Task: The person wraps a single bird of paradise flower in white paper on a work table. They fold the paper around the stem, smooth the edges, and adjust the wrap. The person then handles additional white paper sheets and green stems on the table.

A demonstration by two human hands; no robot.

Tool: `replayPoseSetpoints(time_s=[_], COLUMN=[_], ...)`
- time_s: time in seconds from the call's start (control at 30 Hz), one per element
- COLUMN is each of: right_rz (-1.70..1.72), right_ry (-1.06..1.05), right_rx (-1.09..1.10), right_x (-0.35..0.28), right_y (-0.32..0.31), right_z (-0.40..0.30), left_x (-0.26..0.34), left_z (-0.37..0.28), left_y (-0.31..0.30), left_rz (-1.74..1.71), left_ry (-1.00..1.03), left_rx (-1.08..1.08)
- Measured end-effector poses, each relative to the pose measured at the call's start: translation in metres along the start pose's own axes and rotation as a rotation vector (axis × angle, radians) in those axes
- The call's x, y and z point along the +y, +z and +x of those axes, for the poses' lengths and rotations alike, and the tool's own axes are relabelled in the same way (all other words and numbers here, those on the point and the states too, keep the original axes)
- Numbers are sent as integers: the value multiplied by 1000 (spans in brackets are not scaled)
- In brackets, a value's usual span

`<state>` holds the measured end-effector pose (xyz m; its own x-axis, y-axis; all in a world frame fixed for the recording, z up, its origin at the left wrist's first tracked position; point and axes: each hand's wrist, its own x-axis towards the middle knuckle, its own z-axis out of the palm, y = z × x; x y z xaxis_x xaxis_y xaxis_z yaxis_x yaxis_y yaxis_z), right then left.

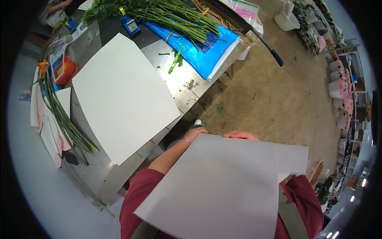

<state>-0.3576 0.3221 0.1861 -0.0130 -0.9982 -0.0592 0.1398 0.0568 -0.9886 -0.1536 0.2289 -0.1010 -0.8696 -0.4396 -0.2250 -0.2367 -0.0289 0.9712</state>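
Note:
Large pale sheets [226, 182], apparently wrapping paper, are held against my body, one edge overlapping another at the right. My left hand [199, 131] grips their far edge near the left corner, with a thin bracelet on the wrist. Farther right along the same edge lie the fingers of my right hand [241, 135]; the rest of that hand is hidden by the paper. On the metal table [179, 80] at my left rests a stack of white sheets [125, 98]. Beyond it, a bundle of green stems [185, 21] lies across blue plastic wrap [191, 56].
A blue tool with a yellow tip [129, 24] stands beyond the stack. Long green stems [64, 119], an orange-red basket [64, 71] and a dark phone-like object [71, 158] sit at the left. A blue-handled lever [276, 56] juts over the floor. Buckets of pink flowers [344, 86] line the right.

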Motion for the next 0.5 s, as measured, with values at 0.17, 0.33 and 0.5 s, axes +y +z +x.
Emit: replayPoseSetpoints(time_s=[0.17, 0.33, 0.5], right_rz=[-67, -552, -651], right_ry=[380, -204, -477], right_rx=[58, -401, -407], right_x=[-24, -2, -17], right_y=[1, -28, -24], right_z=[21, 52, 53], left_x=[69, 65, 100], left_z=[-4, -5, 0], left_y=[-11, -20, -17], left_rz=[-450, 20, -21], left_ry=[-407, -91, -196], left_rx=[96, 238, 363])
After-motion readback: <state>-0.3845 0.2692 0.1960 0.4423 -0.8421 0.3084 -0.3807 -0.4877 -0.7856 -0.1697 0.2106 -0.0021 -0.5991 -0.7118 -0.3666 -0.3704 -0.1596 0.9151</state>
